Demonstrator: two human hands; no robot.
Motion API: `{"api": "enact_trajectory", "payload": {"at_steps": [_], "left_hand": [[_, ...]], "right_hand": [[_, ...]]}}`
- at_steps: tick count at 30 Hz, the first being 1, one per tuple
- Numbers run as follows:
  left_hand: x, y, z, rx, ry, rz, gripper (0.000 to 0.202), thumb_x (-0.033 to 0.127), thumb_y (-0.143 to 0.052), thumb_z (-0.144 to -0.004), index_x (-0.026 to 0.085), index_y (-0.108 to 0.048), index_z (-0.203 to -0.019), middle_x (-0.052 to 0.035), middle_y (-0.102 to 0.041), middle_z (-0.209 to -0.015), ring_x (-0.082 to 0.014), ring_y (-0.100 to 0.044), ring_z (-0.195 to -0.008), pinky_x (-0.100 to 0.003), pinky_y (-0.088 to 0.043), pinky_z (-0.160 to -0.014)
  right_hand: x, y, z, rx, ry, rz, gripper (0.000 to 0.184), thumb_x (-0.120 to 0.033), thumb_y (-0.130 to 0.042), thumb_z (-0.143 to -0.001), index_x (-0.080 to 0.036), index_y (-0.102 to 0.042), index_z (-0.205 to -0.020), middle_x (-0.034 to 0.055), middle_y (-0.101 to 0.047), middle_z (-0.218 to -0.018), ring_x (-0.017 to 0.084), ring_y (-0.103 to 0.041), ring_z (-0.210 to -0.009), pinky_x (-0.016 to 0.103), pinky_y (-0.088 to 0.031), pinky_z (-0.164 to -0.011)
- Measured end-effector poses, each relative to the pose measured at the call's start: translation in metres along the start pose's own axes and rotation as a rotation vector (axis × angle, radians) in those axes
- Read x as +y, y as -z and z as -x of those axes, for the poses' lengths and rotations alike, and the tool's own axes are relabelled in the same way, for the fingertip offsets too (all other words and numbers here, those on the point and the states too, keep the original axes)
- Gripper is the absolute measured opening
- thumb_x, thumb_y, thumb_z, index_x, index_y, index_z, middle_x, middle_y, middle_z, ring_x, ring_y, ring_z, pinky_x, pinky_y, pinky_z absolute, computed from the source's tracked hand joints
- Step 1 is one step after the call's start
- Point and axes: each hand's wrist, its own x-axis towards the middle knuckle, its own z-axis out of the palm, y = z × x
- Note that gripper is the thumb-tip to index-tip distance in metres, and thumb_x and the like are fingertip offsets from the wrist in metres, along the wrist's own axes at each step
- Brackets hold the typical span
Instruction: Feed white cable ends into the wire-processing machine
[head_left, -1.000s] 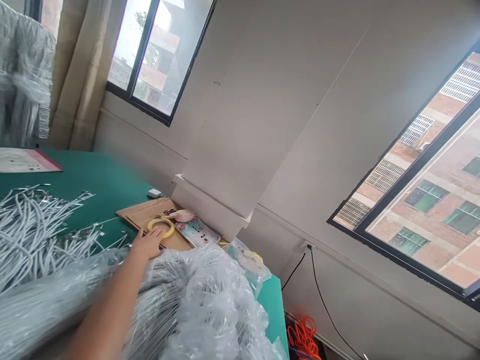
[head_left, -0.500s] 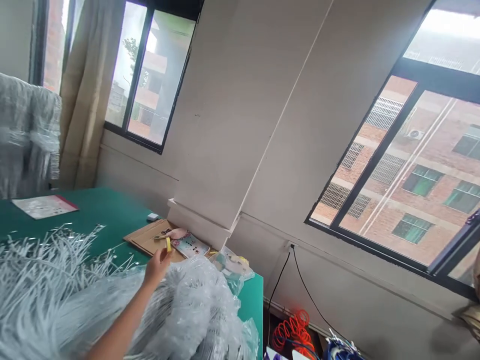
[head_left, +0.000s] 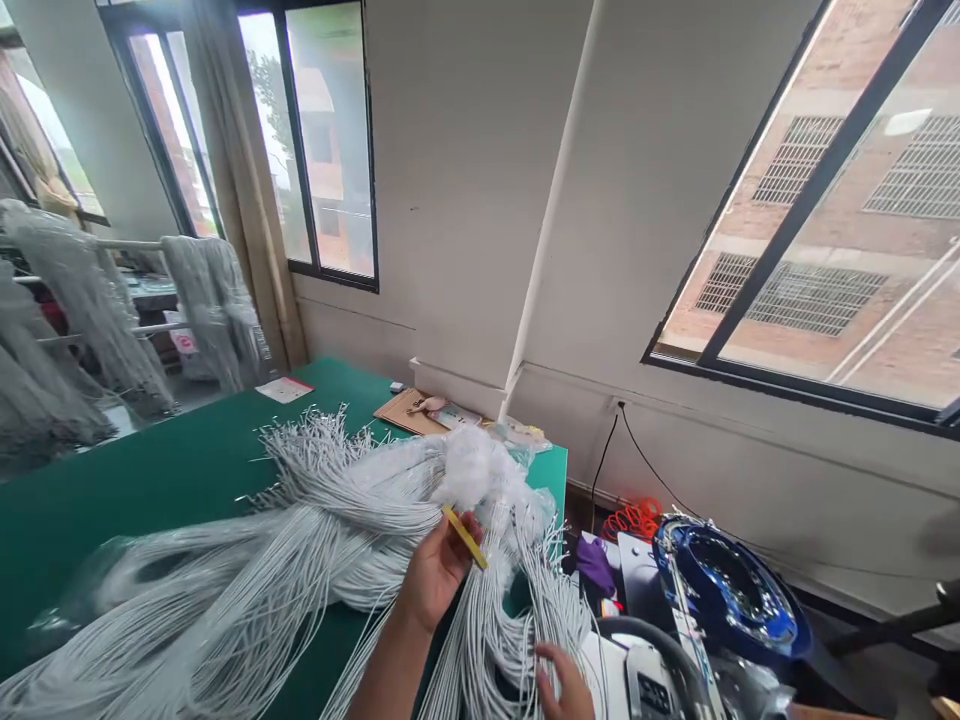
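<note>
My left hand [head_left: 435,572] is raised over the green table [head_left: 150,480] and pinches a yellow tape roll [head_left: 465,538], which shows edge-on. Under it lies a big bundle of white cords [head_left: 300,530] with metal tips, part of it in a clear plastic bag [head_left: 476,475]. My right hand [head_left: 562,688] is at the bottom edge, fingers curled over the cord ends that hang off the table's near corner.
Flat cardboard [head_left: 405,410] and small items lie at the table's far corner by the wall. To the right stand a blue bowl machine [head_left: 727,590], a purple cloth [head_left: 596,565] and an orange cable coil [head_left: 634,520] on the floor. More cord bundles [head_left: 90,310] hang on racks at left.
My left hand picked the yellow tape roll off the cardboard and drew it back toward me. The view swung down and right, and my right hand came into sight.
</note>
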Motion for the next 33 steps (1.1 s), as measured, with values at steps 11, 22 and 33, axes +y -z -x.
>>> {"api": "enact_trajectory", "payload": {"at_steps": [11,22,33], "left_hand": [[-0.023,0.004,0.120,-0.031,0.061,-0.006,0.014,0.024,-0.062,-0.086,0.014,-0.064,-0.096,-0.0122,-0.067,-0.109,-0.0274,-0.060,-0.110,-0.041,-0.052,-0.091],[-0.049,0.015,0.144,0.056,0.143,-0.242,0.042,0.041,-0.073,-0.075,0.013,-0.065,-0.105,-0.0153,-0.066,-0.112,-0.0264,-0.066,-0.097,-0.023,-0.054,-0.060],[-0.076,0.022,0.151,0.014,0.163,-0.467,0.047,0.053,-0.069,-0.075,0.016,-0.060,-0.103,-0.0141,-0.066,-0.111,-0.0264,-0.064,-0.101,-0.030,-0.055,-0.074]], "right_hand": [[-0.165,0.058,0.025,0.010,0.401,-0.466,0.014,-0.028,-0.051,-0.095,-0.021,-0.063,-0.096,0.0046,-0.062,-0.088,0.017,-0.060,-0.078,0.025,-0.049,-0.069],[-0.149,0.058,0.039,-0.055,0.703,-0.241,0.035,-0.016,-0.052,-0.094,-0.026,-0.055,-0.128,0.0077,-0.064,-0.103,0.019,-0.061,-0.089,0.030,-0.052,-0.076],[-0.127,0.077,0.066,-0.031,0.611,-0.148,0.018,-0.024,-0.050,-0.096,-0.021,-0.059,-0.112,0.0062,-0.067,-0.089,0.017,-0.064,-0.075,0.025,-0.052,-0.067]]}}
